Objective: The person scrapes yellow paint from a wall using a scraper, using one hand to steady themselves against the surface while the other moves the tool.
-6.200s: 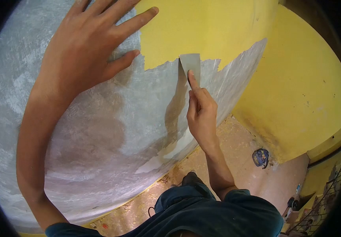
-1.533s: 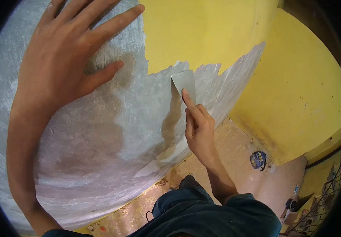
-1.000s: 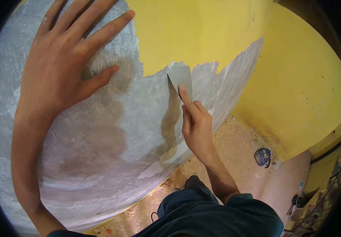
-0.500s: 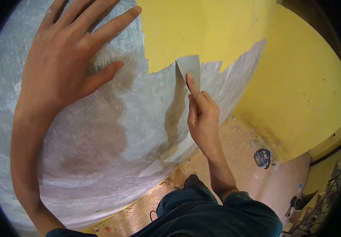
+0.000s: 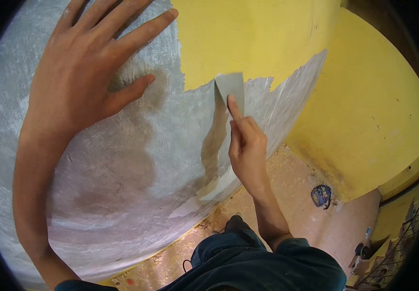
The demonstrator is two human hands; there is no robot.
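My right hand (image 5: 249, 150) grips a putty knife, or scraper (image 5: 232, 87), with the index finger stretched along its wide metal blade. The blade's edge lies at the ragged border between the yellow paint (image 5: 253, 39) above and the bare grey wall (image 5: 180, 140) below. Its handle is hidden inside my closed fingers. Against the grey wall to the left, my left hand (image 5: 76, 77) is spread flat with fingers apart, holding nothing. The thumb and index fingertip point toward the yellow edge.
Another yellow wall (image 5: 365, 111) stands to the right, stained along its base. On the dusty floor (image 5: 287, 194) lies a small dark blue bag-like object (image 5: 321, 196). A metal rack (image 5: 394, 252) and some clutter sit at the lower right.
The putty knife and my right hand have shifted slightly down along the paint edge. My left hand stays flat on the wall, and the view has moved a little.
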